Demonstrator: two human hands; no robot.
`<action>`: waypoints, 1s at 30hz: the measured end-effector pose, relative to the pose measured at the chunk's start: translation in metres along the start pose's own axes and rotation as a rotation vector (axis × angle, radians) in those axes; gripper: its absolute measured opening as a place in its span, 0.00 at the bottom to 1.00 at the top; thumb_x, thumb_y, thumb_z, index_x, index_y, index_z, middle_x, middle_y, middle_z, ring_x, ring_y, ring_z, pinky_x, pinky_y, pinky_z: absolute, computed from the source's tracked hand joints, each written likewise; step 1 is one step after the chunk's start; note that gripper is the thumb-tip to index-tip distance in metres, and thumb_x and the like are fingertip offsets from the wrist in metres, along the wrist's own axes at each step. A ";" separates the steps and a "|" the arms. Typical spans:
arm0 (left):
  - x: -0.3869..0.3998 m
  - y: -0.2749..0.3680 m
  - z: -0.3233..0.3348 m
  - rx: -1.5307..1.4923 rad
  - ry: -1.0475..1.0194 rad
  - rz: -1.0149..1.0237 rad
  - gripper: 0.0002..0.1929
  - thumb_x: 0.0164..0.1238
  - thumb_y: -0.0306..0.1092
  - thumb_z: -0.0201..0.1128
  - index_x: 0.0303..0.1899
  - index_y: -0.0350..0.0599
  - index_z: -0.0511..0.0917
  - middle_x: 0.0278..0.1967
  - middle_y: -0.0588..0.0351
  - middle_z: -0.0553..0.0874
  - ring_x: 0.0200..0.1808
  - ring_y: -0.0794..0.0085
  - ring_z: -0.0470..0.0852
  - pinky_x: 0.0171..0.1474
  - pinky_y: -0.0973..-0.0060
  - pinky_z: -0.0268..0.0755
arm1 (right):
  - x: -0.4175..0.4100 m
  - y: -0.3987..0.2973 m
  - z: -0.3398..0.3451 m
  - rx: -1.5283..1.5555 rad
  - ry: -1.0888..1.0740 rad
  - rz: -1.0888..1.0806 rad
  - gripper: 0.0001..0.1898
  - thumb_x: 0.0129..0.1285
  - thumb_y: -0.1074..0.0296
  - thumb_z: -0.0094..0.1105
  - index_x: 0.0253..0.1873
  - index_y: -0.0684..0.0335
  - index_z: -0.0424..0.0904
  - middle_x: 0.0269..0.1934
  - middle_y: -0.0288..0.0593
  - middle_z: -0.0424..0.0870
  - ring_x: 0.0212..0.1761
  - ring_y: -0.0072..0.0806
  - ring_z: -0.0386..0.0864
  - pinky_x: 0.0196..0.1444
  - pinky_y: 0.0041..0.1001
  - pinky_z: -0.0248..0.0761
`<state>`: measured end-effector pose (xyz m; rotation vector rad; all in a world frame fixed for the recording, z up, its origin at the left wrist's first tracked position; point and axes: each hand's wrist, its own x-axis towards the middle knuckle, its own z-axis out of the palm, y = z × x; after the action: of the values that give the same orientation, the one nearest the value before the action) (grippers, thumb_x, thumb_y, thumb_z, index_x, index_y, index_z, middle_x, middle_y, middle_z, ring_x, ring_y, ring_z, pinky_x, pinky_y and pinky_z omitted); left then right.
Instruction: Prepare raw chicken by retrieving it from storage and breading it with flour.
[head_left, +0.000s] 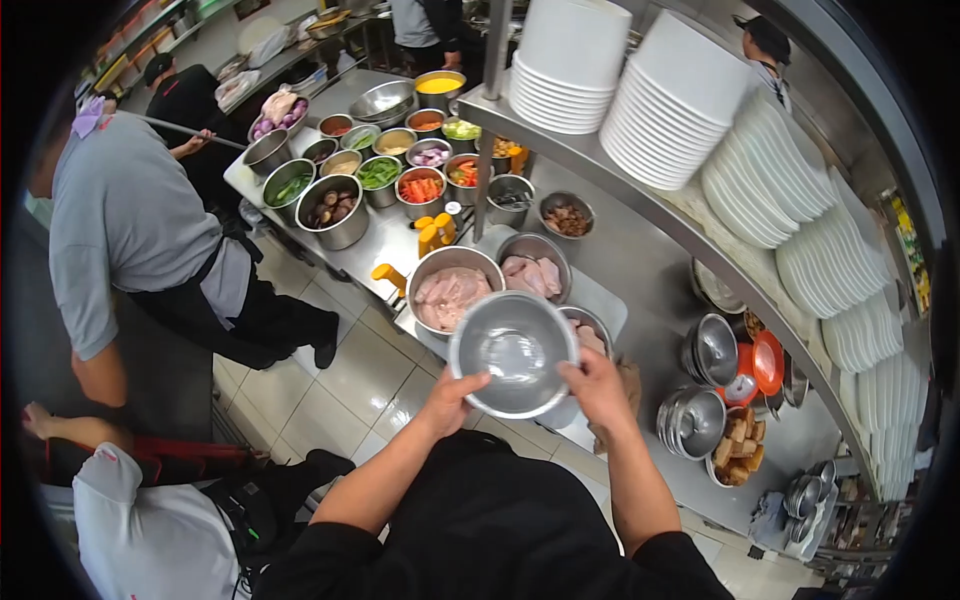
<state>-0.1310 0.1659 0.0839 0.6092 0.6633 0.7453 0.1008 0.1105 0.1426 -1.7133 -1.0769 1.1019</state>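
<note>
Between my two hands is a round stainless steel bowl (514, 356), held by its rim and tilted so that its bare inside faces me. My left hand (454, 397) grips the lower left rim with the thumb inside. On the right rim, my right hand (596, 382) has its thumb over the edge. Just beyond the bowl stands a steel pot of raw meat (450, 292), probably chicken. Next to it are a bowl of raw chicken pieces (532, 276) and another metal bowl (589, 330) with pale raw meat, partly hidden by the held bowl.
Several steel containers of cut vegetables (420, 187) fill the far counter. Yellow-capped bottles (427, 240) stand near its edge. White dishes (660, 112) are stacked on the raised shelf (585, 161). Nested bowls (690, 424) and an orange scale (742, 382) sit at right. Co-workers (150, 202) stand at left.
</note>
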 end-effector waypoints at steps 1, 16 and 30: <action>-0.006 0.004 -0.022 -0.026 0.128 0.040 0.31 0.55 0.28 0.64 0.63 0.37 0.68 0.53 0.52 0.80 0.53 0.65 0.80 0.60 0.67 0.72 | 0.018 0.000 0.018 0.063 -0.122 -0.019 0.08 0.67 0.65 0.60 0.40 0.65 0.81 0.26 0.35 0.79 0.26 0.19 0.76 0.31 0.25 0.71; -0.055 0.061 -0.185 0.036 0.577 0.282 0.34 0.46 0.24 0.55 0.63 0.34 0.67 0.55 0.51 0.78 0.56 0.63 0.77 0.61 0.68 0.69 | 0.201 -0.014 0.198 -0.991 -0.176 -0.671 0.16 0.53 0.56 0.67 0.40 0.62 0.81 0.41 0.48 0.84 0.49 0.44 0.80 0.52 0.41 0.72; -0.012 0.100 -0.163 0.150 0.500 0.248 0.37 0.50 0.21 0.54 0.69 0.37 0.62 0.58 0.50 0.76 0.59 0.66 0.74 0.63 0.72 0.65 | 0.190 -0.062 0.156 -0.068 -0.173 -0.182 0.11 0.62 0.69 0.65 0.47 0.66 0.81 0.37 0.36 0.86 0.36 0.20 0.82 0.40 0.25 0.76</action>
<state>-0.2969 0.2581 0.0538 0.6540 1.1249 1.1028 -0.0115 0.3347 0.1089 -1.5580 -1.3646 1.1233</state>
